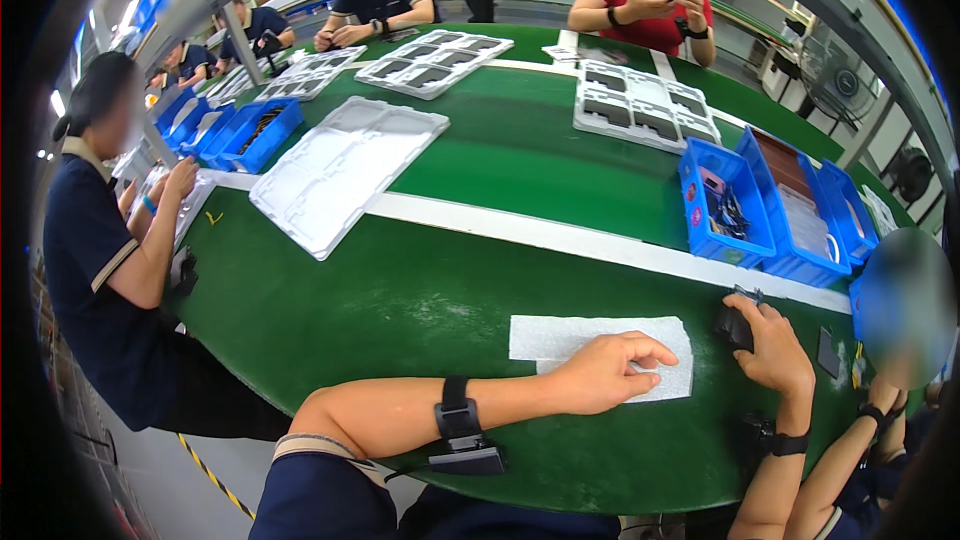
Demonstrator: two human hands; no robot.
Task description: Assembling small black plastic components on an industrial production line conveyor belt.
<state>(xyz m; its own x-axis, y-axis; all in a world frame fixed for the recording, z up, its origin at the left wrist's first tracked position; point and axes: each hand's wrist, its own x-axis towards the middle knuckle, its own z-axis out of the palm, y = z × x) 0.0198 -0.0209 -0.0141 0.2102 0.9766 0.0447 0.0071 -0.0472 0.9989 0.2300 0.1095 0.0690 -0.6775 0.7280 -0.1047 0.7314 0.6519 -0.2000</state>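
Note:
Sheets of thin white foam (560, 336) lie overlapping on the green table in front of me. Over their right part rests my left hand (612, 370), its fingers loosely curled with a gap between thumb and forefinger and nothing visible in them. Farther right, my right hand (775, 345) has its fingers over a small black block-shaped thing (736, 328) at the table surface. The hand partly covers it, so its exact kind does not show. A flat dark rectangular piece (828, 352) lies to the right of that hand.
Blue bins (725, 205) with small parts stand beyond my right hand. A white moulded tray (345, 165) lies at the left, and a tray with dark parts (645, 105) farther back. Co-workers sit close at left and right; others work across the green table (400, 340).

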